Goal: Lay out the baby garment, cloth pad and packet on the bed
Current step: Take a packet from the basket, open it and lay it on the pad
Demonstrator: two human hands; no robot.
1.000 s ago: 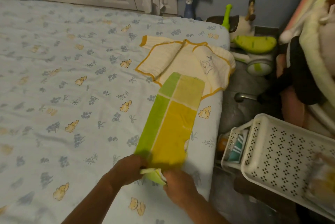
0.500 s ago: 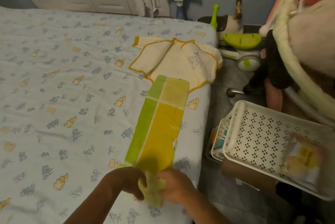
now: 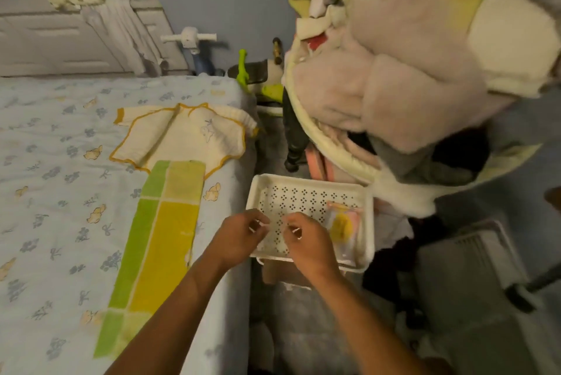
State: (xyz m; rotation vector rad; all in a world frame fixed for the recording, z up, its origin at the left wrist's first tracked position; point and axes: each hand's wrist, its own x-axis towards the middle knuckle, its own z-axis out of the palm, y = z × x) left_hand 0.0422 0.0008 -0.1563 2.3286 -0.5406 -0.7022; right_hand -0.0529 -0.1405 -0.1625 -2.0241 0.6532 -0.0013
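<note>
A cream baby garment [image 3: 182,135] with orange trim lies flat near the bed's right edge. Below it a long green and yellow cloth pad [image 3: 158,241] stretches along the bed [image 3: 54,192], unfolded. A clear packet [image 3: 344,226] with yellow and pink contents lies in the right part of a white perforated basket [image 3: 309,183] beside the bed. My left hand [image 3: 239,236] and my right hand [image 3: 305,238] hover over the basket's near left part, fingers loosely curled, holding nothing. The packet is just right of my right hand.
A heap of blankets and clothes [image 3: 409,56] towers at the right. Ride-on toys [image 3: 252,80] stand past the bed's corner. White cupboards [image 3: 60,37] line the back wall. A second basket [image 3: 473,262] sits on the floor at the right.
Both hands have let go of the cloth pad, which now lies fully unfolded on the bed, and have moved right to hover over the white basket. The view has swung right.
</note>
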